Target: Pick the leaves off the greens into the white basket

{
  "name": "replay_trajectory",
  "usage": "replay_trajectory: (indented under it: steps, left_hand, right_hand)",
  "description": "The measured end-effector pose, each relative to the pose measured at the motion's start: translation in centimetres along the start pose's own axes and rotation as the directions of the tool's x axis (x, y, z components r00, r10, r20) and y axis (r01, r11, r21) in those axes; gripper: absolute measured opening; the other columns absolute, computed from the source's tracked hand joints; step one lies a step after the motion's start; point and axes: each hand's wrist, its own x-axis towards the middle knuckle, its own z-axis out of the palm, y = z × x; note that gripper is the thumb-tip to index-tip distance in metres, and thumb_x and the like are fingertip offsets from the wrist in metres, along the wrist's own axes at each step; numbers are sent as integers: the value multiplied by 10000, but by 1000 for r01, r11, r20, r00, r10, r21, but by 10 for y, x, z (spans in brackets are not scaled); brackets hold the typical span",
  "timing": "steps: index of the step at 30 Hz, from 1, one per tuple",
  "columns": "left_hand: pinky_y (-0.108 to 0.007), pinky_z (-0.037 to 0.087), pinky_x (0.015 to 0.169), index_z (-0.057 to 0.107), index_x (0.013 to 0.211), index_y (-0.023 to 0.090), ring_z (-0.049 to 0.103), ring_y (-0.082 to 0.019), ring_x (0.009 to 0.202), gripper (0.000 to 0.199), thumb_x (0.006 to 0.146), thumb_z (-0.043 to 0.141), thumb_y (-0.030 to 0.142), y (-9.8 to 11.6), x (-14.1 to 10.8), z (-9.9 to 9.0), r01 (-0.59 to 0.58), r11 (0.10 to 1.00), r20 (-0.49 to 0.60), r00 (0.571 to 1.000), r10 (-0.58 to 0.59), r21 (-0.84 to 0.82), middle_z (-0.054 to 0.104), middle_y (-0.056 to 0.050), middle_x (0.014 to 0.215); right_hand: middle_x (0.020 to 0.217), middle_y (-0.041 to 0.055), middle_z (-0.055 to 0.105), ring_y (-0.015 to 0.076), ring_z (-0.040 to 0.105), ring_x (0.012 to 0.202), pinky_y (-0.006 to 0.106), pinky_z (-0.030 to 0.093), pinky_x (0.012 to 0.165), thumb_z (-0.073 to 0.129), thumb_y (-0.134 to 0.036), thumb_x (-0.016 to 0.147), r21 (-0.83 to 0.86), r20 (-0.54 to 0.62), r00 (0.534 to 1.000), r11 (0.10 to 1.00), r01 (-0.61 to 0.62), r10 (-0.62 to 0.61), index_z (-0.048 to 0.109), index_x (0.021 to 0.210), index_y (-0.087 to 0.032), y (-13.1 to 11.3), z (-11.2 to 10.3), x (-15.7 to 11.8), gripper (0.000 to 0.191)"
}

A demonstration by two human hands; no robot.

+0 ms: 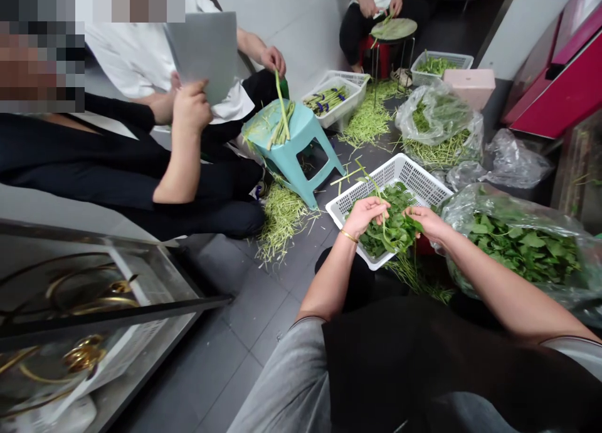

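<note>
My left hand [369, 216], with a gold bracelet at the wrist, is closed around a long pale green stem [380, 198] that sticks up past the fingers. To its right, my right hand [426, 223] pinches the leafy part [408, 227] of what looks like the same plant. Both hands are over a white perforated basket [426, 176] partly filled with green leaves [396, 198]. Cut stems [414, 276] lie on the floor below the basket's near edge. Close to my right forearm is a clear plastic bag [531, 207] full of leafy greens [522, 248].
A teal stool [301, 160] bearing stalks stands ahead-left, beside a co-worker stripping a stalk and a person holding a grey folder [207, 54]. Another co-worker sits behind a round stool [394, 29]. Trimmings [282, 220] cover the floor; a metal rack [174, 270] is at left.
</note>
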Motion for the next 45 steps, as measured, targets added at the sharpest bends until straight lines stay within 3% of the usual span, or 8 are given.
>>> replay_trajectory:
  steps: [7, 14, 21, 25, 29, 38, 41, 45]
  left_hand:
    - [-200, 414, 481, 641, 846, 117, 511, -52, 466, 345, 708, 739, 417, 1, 13, 0, -91, 996, 41, 995, 91, -12, 630, -7, 643]
    - [-187, 373, 474, 598, 774, 129, 471, -51, 491, 289, 677, 762, 347, -14, 7, 12, -15, 998, -145, 989, 25, 67, 564, 26, 605]
    - [-185, 407, 540, 515, 718, 165, 474, -45, 535, 235, 746, 686, 325, -9, 4, 19, -190, 981, -497, 856, 146, -40, 583, 19, 689]
    - [-189, 421, 555, 514, 712, 165, 480, -44, 537, 273, 712, 718, 347, -6, 2, 18, -115, 993, -412, 906, 96, -20, 591, 14, 694]
    - [-197, 436, 576, 510, 726, 162, 495, -43, 549, 275, 703, 728, 330, -12, 5, 24, -150, 988, -417, 901, 118, -43, 601, 10, 736]
    - [-179, 442, 595, 370, 697, 178, 487, -33, 551, 303, 822, 617, 303, -46, 17, 2, -124, 943, -676, 727, -125, -308, 493, 43, 642]
    - [-189, 446, 576, 395, 715, 182, 495, -44, 539, 291, 783, 650, 306, -54, 16, -6, -80, 969, -659, 746, -97, -233, 498, 51, 640]
    - [-194, 419, 537, 429, 692, 185, 470, -64, 509, 241, 757, 644, 274, -75, 4, 11, 155, 987, -542, 833, -114, 31, 479, 65, 586]
  right_hand:
    - [614, -11, 595, 111, 507, 515, 236, 417, 489, 649, -405, 689, -247, 255, 965, 961, 125, -60, 630, 729, -165, -8, 11, -2, 244]
    - [769, 47, 638, 180, 573, 746, 308, 430, 749, 485, -286, 795, -685, 259, 866, 550, 477, -428, 642, 738, -176, -2, 13, 2, 201]
    - [697, 8, 595, 154, 547, 654, 276, 447, 627, 489, -417, 780, -253, -226, 899, 914, 317, -375, 586, 762, -201, -3, 3, 12, 237]
    - [579, -37, 518, 108, 461, 489, 220, 385, 450, 598, -434, 720, -178, 51, 994, 979, 100, -93, 579, 762, -211, -1, 8, 10, 228]
    - [542, -31, 515, 79, 405, 425, 208, 334, 391, 674, -479, 680, -166, 181, 983, 985, 43, -12, 579, 695, -184, 8, 16, 10, 310]
    - [594, 9, 563, 149, 519, 563, 262, 432, 521, 485, -579, 794, -237, -389, 858, 936, 258, -335, 614, 760, -190, 13, -10, 46, 412]
    - [734, 48, 637, 190, 594, 741, 291, 482, 669, 418, -547, 843, -443, -420, 809, 870, 213, -412, 637, 837, -171, 13, -30, 71, 435]
    - [1044, 150, 655, 265, 601, 957, 393, 459, 868, 619, -453, 755, -761, -273, 919, 648, -26, -285, 649, 1060, -131, -5, -57, 86, 445]
